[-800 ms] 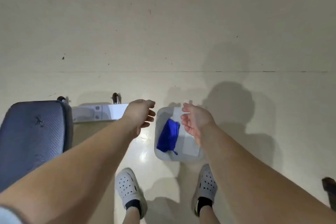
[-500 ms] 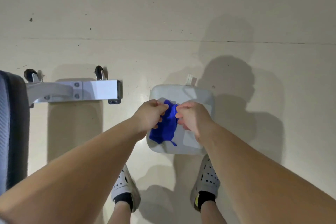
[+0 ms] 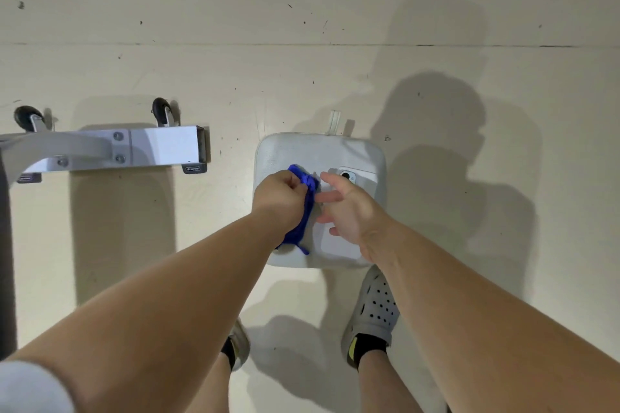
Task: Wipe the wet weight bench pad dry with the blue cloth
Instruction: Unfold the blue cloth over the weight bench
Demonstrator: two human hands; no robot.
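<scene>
A crumpled blue cloth (image 3: 303, 208) lies on a pale grey square cushion (image 3: 302, 151) on the floor just ahead of my feet. My left hand (image 3: 280, 196) is closed on the cloth's upper part, and the rest hangs below my wrist. My right hand (image 3: 349, 208) hovers beside the cloth with fingers spread, holding nothing. The weight bench's dark pad (image 3: 5, 245) shows only as a thin strip at the left edge of the head view.
The bench's white metal foot (image 3: 161, 147) with two black wheels (image 3: 161, 111) sticks out on the floor to the left. A white phone (image 3: 357, 176) lies on the cushion under my right hand. My grey clogs (image 3: 374, 308) stand below the cushion.
The view has swung right, so the bench pad slid almost out of frame. Both hands reached down to the cloth; my left hand gripped it and my right hand has let go and opened.
</scene>
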